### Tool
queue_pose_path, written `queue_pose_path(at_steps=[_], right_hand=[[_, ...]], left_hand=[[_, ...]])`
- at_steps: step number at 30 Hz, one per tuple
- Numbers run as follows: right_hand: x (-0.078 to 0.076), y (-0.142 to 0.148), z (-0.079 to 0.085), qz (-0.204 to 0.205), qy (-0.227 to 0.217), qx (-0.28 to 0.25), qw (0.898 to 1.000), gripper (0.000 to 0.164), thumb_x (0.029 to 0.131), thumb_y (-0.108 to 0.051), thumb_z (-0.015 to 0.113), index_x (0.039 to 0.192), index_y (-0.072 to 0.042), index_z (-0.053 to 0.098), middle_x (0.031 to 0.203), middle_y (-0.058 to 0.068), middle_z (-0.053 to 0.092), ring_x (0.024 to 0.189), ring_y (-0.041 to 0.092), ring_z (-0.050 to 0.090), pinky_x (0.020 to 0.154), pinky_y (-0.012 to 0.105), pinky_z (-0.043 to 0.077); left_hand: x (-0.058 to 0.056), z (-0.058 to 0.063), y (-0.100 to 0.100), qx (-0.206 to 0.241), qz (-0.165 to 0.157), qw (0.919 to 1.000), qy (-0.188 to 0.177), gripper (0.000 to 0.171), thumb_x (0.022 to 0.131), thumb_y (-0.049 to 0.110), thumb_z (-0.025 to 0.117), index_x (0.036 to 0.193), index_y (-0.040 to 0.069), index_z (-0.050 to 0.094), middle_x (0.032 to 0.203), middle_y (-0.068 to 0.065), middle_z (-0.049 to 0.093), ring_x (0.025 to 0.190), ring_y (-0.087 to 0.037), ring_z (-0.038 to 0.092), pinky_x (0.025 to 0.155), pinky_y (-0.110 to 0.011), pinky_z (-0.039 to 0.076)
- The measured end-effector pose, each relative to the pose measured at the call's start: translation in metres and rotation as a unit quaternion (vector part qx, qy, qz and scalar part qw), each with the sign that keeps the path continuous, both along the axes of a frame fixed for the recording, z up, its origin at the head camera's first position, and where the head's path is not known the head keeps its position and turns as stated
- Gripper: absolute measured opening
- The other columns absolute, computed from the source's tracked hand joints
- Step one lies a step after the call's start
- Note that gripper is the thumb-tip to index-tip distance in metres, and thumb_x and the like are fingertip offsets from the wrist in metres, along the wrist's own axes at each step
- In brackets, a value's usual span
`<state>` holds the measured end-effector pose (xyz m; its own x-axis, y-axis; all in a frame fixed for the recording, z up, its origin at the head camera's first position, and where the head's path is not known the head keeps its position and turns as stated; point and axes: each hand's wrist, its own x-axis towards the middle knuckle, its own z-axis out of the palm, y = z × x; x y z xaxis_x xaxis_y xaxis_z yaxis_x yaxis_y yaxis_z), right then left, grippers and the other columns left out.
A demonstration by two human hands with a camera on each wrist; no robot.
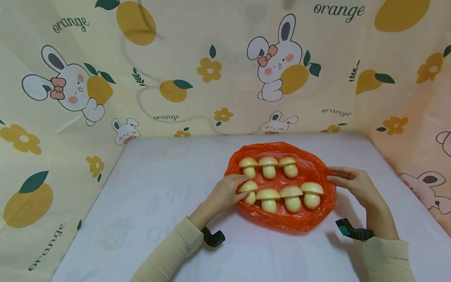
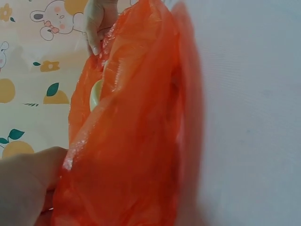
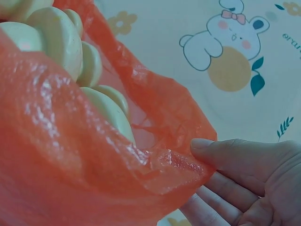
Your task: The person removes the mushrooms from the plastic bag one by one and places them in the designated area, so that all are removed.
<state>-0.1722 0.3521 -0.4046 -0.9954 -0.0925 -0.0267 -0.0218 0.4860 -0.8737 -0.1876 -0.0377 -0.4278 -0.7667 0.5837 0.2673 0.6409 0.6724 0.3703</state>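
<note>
An orange-red plastic bag lies spread wide on the white table, its edge standing up all round. Inside sit several cream, mushroom-shaped pieces in two rows, caps toward the back and stems toward the front. My left hand grips the bag's left edge, thumb and fingertips reaching over it onto the nearest mushroom-shaped piece. In the left wrist view the bag's side hides most of the contents. At the opposite edge my right hand pinches the thin plastic, thumb on top and fingers beneath.
The white table extends around the bag on all sides. Behind it and along both sides hangs a cream cloth printed with rabbits and oranges. A dark wrist camera is strapped at the left wrist, another at the right.
</note>
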Motion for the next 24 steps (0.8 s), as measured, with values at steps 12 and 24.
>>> queue_pose_path(at_steps=[12, 24], right_hand=[[0.002, 0.001, 0.0, -0.002, -0.004, 0.003, 1.0, 0.043, 0.093, -0.019, 0.063, 0.127, 0.008, 0.056, 0.092, -0.036, 0.063, 0.086, -0.015, 0.061, 0.072, 0.007, 0.053], [0.003, 0.002, 0.005, 0.013, 0.011, -0.009, 1.0, 0.031, 0.092, -0.012, 0.063, 0.12, 0.002, 0.064, 0.093, -0.034, 0.066, 0.085, -0.014, 0.063, 0.071, 0.007, 0.053]], left_hand=[[0.001, 0.008, -0.005, 0.094, -0.01, 0.9954, -0.015, 0.045, 0.089, 0.022, 0.069, 0.13, 0.004, 0.059, 0.13, -0.012, 0.064, 0.124, -0.026, 0.06, 0.105, -0.037, 0.05], [-0.006, 0.02, -0.02, 0.198, 0.004, 0.9786, -0.055, 0.043, 0.088, 0.015, 0.069, 0.128, 0.002, 0.06, 0.13, -0.013, 0.064, 0.124, -0.028, 0.06, 0.106, -0.041, 0.049]])
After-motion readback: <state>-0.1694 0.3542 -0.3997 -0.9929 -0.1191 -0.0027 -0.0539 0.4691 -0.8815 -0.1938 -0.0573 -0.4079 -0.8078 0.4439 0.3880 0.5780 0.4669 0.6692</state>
